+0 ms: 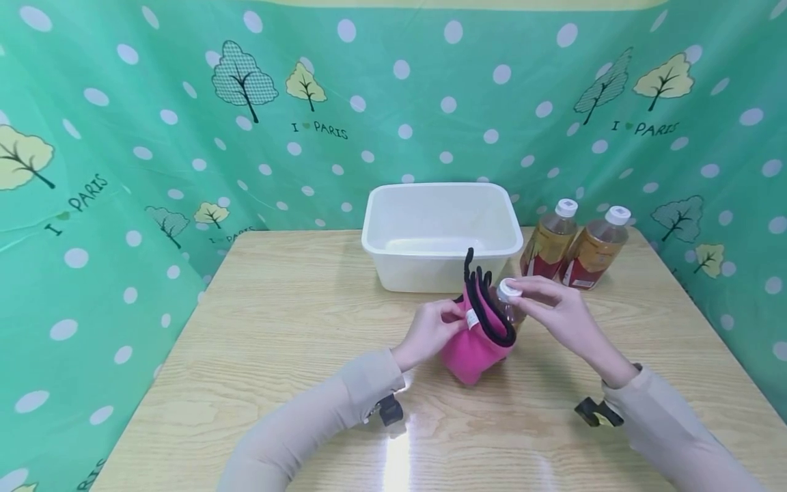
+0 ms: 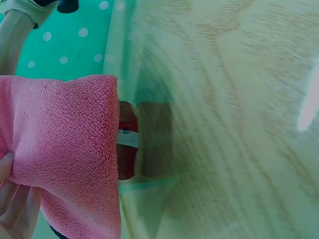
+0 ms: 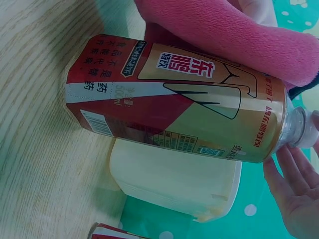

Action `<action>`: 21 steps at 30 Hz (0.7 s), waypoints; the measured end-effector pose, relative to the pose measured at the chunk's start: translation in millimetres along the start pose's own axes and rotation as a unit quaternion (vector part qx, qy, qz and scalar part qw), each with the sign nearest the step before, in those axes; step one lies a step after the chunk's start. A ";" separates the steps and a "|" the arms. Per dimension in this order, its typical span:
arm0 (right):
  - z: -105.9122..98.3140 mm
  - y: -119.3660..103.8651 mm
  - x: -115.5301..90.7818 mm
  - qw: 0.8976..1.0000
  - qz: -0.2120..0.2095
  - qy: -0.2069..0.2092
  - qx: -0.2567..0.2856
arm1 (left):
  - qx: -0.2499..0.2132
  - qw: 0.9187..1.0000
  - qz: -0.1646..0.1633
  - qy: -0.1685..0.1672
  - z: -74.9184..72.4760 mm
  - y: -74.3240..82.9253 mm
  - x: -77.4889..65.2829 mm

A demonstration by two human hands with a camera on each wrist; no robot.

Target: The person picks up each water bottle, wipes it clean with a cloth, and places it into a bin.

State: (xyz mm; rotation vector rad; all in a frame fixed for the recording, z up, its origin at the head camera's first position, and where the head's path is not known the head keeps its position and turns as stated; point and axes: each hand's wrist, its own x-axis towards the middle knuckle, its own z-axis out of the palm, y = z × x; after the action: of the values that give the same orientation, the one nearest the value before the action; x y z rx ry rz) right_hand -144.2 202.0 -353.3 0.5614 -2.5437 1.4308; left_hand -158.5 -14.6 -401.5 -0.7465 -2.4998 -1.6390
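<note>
The left hand (image 1: 433, 329) pinches the pink pouch (image 1: 468, 359); the right grips the cap (image 1: 509, 290) of the bottle (image 3: 174, 109) at the pouch's two o'clock. That high fingertip hold — if it slips — could topple the bottle against the tub (image 1: 408, 275), at its ten o'clock.

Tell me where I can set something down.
Widest: bare tabletop left of the white tub and the left hand. Smaller: between the two sleeves, nearer than the pink pouch. Crowded: around the pouch, where the right hand holds a capped bottle, and right of the tub, where two bottles stand.
</note>
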 end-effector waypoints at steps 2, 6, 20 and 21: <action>-0.1 -0.2 -0.3 1.000 -0.002 0.001 -0.001 | 0.004 1.000 -0.010 -0.004 1.3 -1.9 -0.3; -0.3 -1.7 -0.8 1.000 -0.006 0.005 0.000 | 0.009 1.000 -0.024 -0.008 4.8 -8.5 -1.4; -0.1 0.5 -0.7 1.000 0.000 0.002 -0.004 | 0.014 0.998 -0.053 -0.016 16.6 -34.4 -6.8; -0.1 0.8 -0.7 1.000 -0.002 0.002 -0.004 | 0.014 0.998 -0.052 -0.016 17.3 -36.0 -7.2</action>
State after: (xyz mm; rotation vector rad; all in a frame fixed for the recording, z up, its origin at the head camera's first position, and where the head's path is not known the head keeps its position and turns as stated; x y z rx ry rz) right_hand -143.9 202.5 -354.1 0.5607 -2.5418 1.4186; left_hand -163.9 -13.5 -441.8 -0.6553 -2.6202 -1.6325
